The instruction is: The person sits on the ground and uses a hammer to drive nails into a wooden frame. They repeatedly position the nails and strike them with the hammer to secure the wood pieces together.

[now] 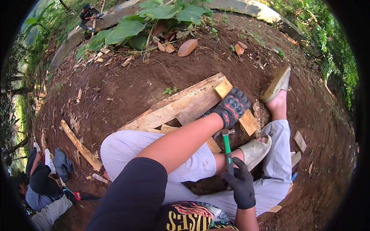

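Note:
My left hand (233, 107), in a black glove with red marks, grips a short, narrow wooden board (248, 122) from above. Its fingers curl over the far side and are partly hidden. That board lies across longer planks (173, 106) on the ground in front of my legs. In a plain black glove, my right hand (241, 184) is closed around the lower handle of a claw hammer (226, 144) with a green and black grip. The hammer's head points away from me, just nearer than my left hand and the board.
My sandalled feet (254, 154) flank the wood. Offcuts (299, 141) lie at the right, and a long stick (81, 145) at the left. A person (42, 188) sits at the lower left beside a saw (79, 195); another person (88, 16) is far back. Broad-leaved plants (127, 30) grow ahead.

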Demonstrator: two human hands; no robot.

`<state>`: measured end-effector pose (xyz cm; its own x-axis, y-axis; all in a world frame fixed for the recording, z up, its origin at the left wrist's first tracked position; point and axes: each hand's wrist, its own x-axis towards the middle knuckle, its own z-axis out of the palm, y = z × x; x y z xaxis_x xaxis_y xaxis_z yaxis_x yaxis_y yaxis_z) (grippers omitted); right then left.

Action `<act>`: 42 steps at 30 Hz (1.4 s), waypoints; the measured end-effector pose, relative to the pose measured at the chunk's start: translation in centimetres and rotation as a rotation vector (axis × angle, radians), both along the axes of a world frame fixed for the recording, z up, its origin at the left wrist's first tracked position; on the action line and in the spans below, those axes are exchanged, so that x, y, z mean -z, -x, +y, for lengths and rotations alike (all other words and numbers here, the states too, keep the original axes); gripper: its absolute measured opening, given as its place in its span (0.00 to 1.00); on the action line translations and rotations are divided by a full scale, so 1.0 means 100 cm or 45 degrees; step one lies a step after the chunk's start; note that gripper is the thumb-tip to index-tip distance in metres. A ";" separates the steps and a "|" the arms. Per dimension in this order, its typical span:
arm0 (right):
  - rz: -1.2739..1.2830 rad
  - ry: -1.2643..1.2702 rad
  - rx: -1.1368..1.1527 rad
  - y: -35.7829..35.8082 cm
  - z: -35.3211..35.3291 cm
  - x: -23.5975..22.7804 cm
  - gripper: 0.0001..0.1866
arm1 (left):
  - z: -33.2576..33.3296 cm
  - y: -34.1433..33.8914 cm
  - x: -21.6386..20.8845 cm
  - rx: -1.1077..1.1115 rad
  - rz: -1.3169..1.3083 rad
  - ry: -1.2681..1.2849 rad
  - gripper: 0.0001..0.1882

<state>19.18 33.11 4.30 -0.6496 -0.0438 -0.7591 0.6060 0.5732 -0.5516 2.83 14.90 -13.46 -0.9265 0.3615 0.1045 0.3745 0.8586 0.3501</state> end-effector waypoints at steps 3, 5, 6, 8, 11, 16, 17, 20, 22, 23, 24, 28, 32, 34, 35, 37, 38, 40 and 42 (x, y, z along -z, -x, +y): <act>0.210 -0.127 -0.097 0.015 -0.012 -0.027 0.28 | 0.002 0.001 0.006 -0.031 -0.006 -0.033 0.18; 0.282 -0.217 -0.204 0.019 -0.001 -0.024 0.28 | 0.004 0.003 0.009 -0.036 0.001 -0.033 0.19; 0.319 -0.261 -0.253 0.021 0.001 -0.023 0.28 | 0.003 0.003 0.007 -0.033 0.005 -0.033 0.19; 0.453 -0.391 -0.190 0.026 -0.003 -0.024 0.23 | 0.004 0.004 0.001 -0.025 -0.042 -0.011 0.19; 0.644 -0.606 -0.060 0.035 -0.016 -0.024 0.18 | 0.006 0.010 0.000 -0.019 -0.142 0.030 0.18; 0.886 -0.271 0.185 0.032 -0.005 0.009 0.14 | 0.006 0.011 0.002 -0.063 -0.122 -0.043 0.17; 0.930 -0.189 0.158 0.033 -0.009 0.013 0.13 | 0.006 0.013 0.001 -0.075 -0.144 -0.065 0.17; 0.951 -0.005 0.084 0.035 -0.012 0.021 0.08 | -0.002 0.008 -0.009 -0.013 -0.091 -0.059 0.17; 0.959 0.125 -0.021 0.041 -0.015 0.028 0.06 | -0.002 0.007 -0.004 -0.027 -0.046 -0.085 0.19; 0.977 0.193 -0.092 0.044 -0.015 0.033 0.07 | -0.002 0.007 -0.002 -0.033 -0.024 -0.098 0.20; 0.995 0.257 -0.161 0.049 -0.019 0.034 0.08 | -0.002 0.006 0.001 -0.043 -0.007 -0.101 0.19; 0.850 0.769 0.108 0.074 -0.033 0.010 0.10 | -0.001 0.005 0.003 -0.029 -0.006 -0.109 0.19; 0.758 1.386 0.140 0.130 -0.036 -0.060 0.15 | -0.011 0.005 -0.005 0.054 -0.092 -0.034 0.19; 0.893 1.399 0.199 0.156 -0.053 -0.094 0.19 | -0.005 0.009 -0.015 0.101 -0.128 -0.007 0.21; 0.981 1.370 0.249 0.166 -0.071 -0.095 0.19 | -0.004 0.008 -0.009 0.076 -0.078 -0.043 0.20; 1.091 1.328 0.292 0.187 -0.104 -0.089 0.20 | 0.003 0.004 0.017 0.005 0.045 -0.038 0.18; 1.094 1.342 0.290 0.199 -0.119 -0.075 0.21 | -0.001 0.001 0.028 -0.053 0.095 -0.015 0.17; 1.202 1.181 0.453 0.213 -0.153 -0.053 0.21 | 0.007 0.002 0.032 -0.057 0.046 -0.049 0.15; 1.288 1.046 0.542 0.222 -0.173 -0.025 0.16 | 0.008 0.002 0.023 -0.042 -0.020 -0.056 0.14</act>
<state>-3.05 15.79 6.81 -0.9759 0.0935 0.1970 -0.2149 -0.2582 -0.9419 2.59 15.72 -15.78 -0.9394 0.3264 0.1052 0.3408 0.8541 0.3930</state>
